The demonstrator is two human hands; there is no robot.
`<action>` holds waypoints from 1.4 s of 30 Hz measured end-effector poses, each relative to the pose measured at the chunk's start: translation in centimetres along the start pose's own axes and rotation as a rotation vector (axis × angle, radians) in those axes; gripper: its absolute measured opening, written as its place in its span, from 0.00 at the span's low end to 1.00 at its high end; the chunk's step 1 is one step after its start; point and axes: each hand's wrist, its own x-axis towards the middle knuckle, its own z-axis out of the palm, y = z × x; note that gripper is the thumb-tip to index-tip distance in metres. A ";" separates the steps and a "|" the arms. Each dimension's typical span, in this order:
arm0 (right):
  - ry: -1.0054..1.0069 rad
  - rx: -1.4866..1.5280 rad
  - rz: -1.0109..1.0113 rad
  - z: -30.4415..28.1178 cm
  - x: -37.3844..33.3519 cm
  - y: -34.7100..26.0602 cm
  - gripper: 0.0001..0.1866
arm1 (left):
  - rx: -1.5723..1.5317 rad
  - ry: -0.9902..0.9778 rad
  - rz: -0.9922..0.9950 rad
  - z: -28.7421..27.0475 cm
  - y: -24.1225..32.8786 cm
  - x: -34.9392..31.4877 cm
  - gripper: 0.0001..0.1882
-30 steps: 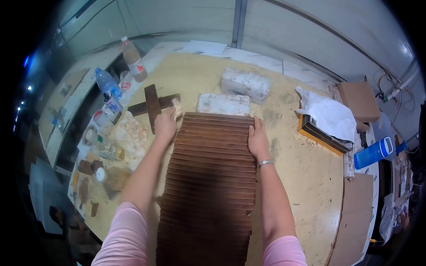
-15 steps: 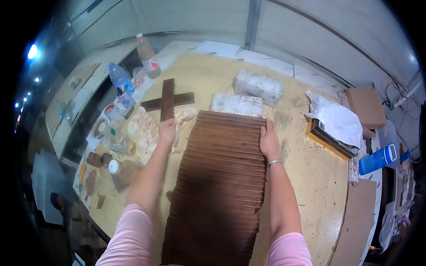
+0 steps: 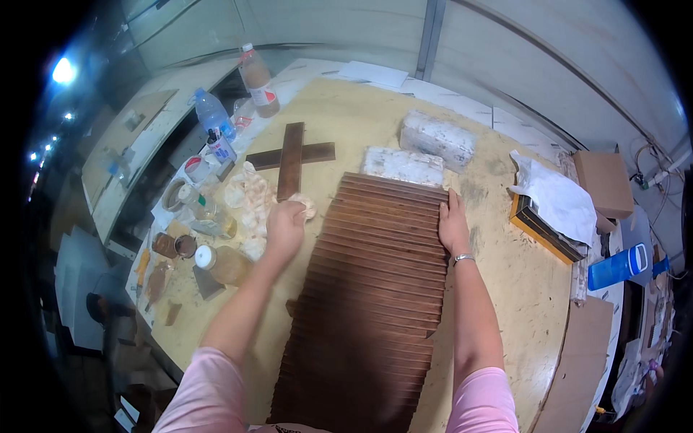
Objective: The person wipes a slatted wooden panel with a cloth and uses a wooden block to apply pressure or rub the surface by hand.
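Resting right hand [image 3: 453, 227], thumb apart, against dark wooden strips [image 3: 382, 238] running mid-table [image 3: 505, 303] toward near edge. Holding left hand [image 3: 286, 225] curled by pale cloth [image 3: 308, 208]; can't tell if clamped. Best press lightly, avoid skewing.

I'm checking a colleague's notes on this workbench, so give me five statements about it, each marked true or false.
1. The right hand is at the right edge of the row of dark wooden strips. True.
2. The bracelet is on the left wrist. False: the bracelet is on the right wrist.
3. Two loose strips lie crossed beyond the left hand. True.
4. The white blocks sit at the near end of the row. False: the white blocks sit beyond its far end.
5. The white sheet hangs on the wall. False: the white sheet lies over a dark, yellow-edged stack on the right.
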 end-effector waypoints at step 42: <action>-0.086 0.263 0.148 -3.2 -22.9 -3.2 0.37 | -0.868 -0.045 -0.653 -5.4 -0.6 -18.9 0.32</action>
